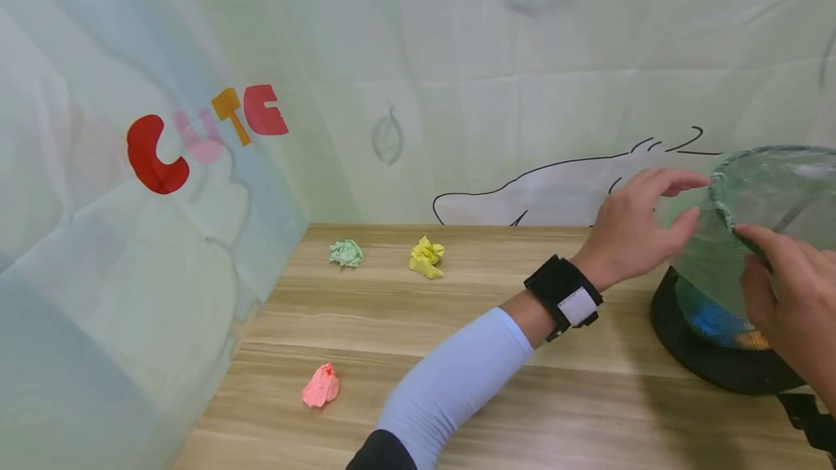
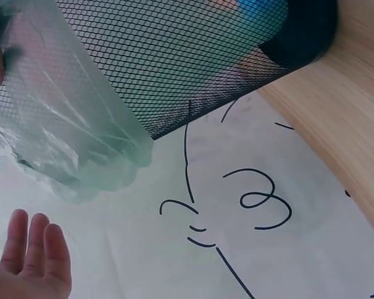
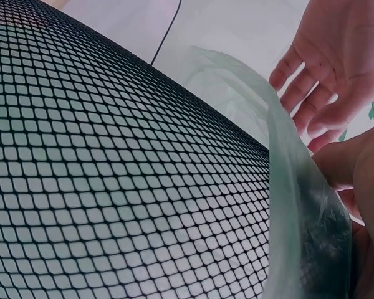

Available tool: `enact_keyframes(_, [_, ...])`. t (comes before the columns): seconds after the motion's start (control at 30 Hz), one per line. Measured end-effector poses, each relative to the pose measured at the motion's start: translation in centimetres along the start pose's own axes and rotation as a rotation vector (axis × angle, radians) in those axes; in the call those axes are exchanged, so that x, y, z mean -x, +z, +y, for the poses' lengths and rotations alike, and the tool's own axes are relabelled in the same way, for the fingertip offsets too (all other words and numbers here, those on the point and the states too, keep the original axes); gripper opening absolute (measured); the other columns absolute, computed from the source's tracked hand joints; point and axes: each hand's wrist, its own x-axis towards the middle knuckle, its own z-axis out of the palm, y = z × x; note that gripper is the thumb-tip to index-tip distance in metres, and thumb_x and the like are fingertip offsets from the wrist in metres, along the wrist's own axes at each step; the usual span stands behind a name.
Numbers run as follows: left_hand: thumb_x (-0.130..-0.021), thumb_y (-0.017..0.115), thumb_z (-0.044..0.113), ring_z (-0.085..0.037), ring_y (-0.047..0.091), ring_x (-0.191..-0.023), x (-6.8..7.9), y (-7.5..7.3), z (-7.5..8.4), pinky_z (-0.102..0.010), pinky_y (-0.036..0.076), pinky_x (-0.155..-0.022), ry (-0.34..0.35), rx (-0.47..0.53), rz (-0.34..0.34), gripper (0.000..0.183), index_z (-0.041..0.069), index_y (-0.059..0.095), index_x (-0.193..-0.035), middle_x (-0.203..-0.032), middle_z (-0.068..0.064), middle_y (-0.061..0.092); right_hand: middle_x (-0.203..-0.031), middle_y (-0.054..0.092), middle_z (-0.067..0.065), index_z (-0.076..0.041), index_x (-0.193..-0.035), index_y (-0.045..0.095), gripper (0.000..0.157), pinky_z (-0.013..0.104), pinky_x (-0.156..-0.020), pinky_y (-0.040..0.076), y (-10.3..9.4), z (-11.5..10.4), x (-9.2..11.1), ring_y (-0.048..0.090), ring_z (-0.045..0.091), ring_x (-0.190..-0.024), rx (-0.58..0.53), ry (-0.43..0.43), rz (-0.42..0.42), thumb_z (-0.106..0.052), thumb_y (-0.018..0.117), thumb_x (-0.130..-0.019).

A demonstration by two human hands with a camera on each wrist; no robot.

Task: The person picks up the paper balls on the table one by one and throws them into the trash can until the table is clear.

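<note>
A black mesh trash can (image 2: 174, 56) stands at the right in the head view, lined with a thin green plastic bag (image 1: 699, 245) folded over its rim. My right hand (image 1: 800, 289) pinches the rim and bag, thumb outside, fingers over the edge. Beside the rim's left side is my left hand (image 1: 636, 227), its fingers loosely bent with nothing between them. In the left wrist view its fingers are apart from the bag. Blue and orange things (image 1: 715, 321) show through the mesh near the can's bottom.
On the wooden table (image 1: 274, 339) lie crumpled paper balls: green (image 1: 347, 253), yellow (image 1: 427, 257) and pink (image 1: 321, 386). A printed cloth (image 1: 405, 35) hangs behind and to the left. A black object (image 1: 810, 415) shows at the lower right edge.
</note>
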Motion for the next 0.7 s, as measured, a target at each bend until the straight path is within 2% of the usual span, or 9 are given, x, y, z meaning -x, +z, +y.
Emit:
enact_keyframes(0.17, [-0.097,0.065,0.014,-0.002,0.054,-0.115,0.7,-0.2,-0.8,-0.006,0.034,-0.093,-0.013,-0.005,0.024,0.035,0.008,0.062,-0.132,-0.129,0.000,0.063,-0.066,0.057,0.031,0.015,-0.113,0.061,0.056,0.051,-0.040,0.034,0.3,-0.2,0.1,0.042,0.036,-0.039,-0.017,0.046,0.024,-0.031,0.029,-0.110])
enact_keyframes(0.4, [-0.098,0.065,0.013,0.001,0.052,-0.115,1.7,-0.8,-1.9,-0.007,0.035,-0.093,-0.030,0.007,0.047,0.034,0.007,0.063,-0.131,-0.128,-0.001,0.063,-0.072,0.059,0.036,0.015,-0.113,0.061,0.057,0.054,-0.042,0.035,0.5,0.0,-0.1,0.042,0.037,-0.038,-0.022,0.053,0.022,-0.031,0.028,-0.111])
enact_keyframes(0.5, [-0.097,0.066,0.012,-0.001,0.054,-0.114,2.3,-1.3,-2.5,-0.008,0.037,-0.093,-0.034,-0.016,0.075,0.033,0.007,0.064,-0.130,-0.126,-0.001,0.065,-0.074,0.060,0.036,0.015,-0.114,0.062,0.059,0.050,-0.043,0.034,0.7,0.1,-0.1,0.044,0.036,-0.039,-0.030,0.065,0.016,-0.033,0.028,-0.110])
enact_keyframes(0.7, [-0.097,0.065,0.012,-0.007,0.056,-0.113,3.0,-2.2,-3.6,-0.009,0.037,-0.094,-0.067,-0.026,0.086,0.033,0.007,0.064,-0.129,-0.125,-0.001,0.066,-0.074,0.060,0.035,0.016,-0.115,0.062,0.066,0.033,-0.048,0.027,0.6,0.1,-0.2,0.049,0.038,-0.047,-0.063,0.113,-0.005,-0.040,0.029,-0.107])
